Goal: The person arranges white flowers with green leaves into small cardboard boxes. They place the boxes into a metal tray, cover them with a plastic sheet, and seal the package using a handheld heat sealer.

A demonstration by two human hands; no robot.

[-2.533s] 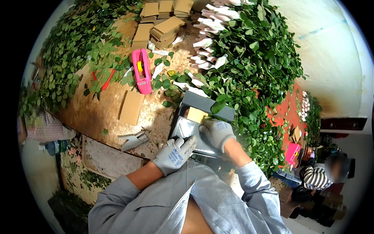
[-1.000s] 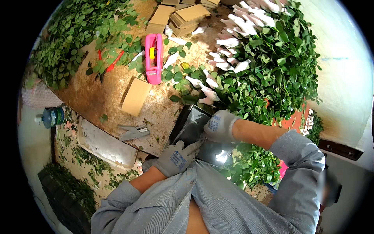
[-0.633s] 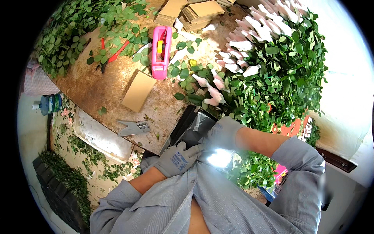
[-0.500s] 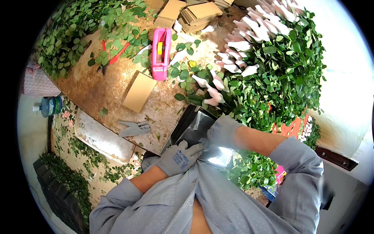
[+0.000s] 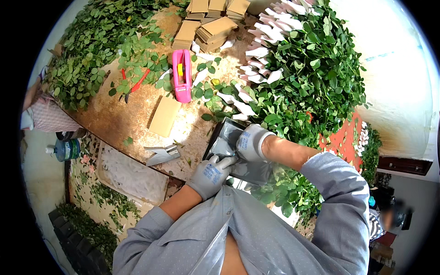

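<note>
Both my hands wear grey gloves and meet at the table's near edge, over a black open-topped box [image 5: 212,145] with clear plastic film [image 5: 252,172] lying in it and spilling out toward my shirt. My right hand [image 5: 251,142] is curled closed on the film, its fingertips hidden underneath. Just left of it my left hand [image 5: 211,175] is closed too, fingers together and tips pinching the film. Beside the left hand lies a silver stapler [image 5: 162,154]. Leafy stems with heads in whitish sleeves [image 5: 242,108] reach close to the right hand.
A pink tape dispenser [image 5: 182,77], a cardboard piece [image 5: 165,116] and red-handled pruning shears [image 5: 136,84] lie on the table. Cardboard stacks [image 5: 215,32] stand behind. Leafy stems pile up left [image 5: 87,55] and right [image 5: 316,73]. A white-filled bin [image 5: 133,172] sits lower left; a person [image 5: 382,220] shows far right.
My right hand has drawn in and curled over the box, and the film has shifted with it. The left hand stays close by. My view has turned slightly, bringing a person into sight at right.
</note>
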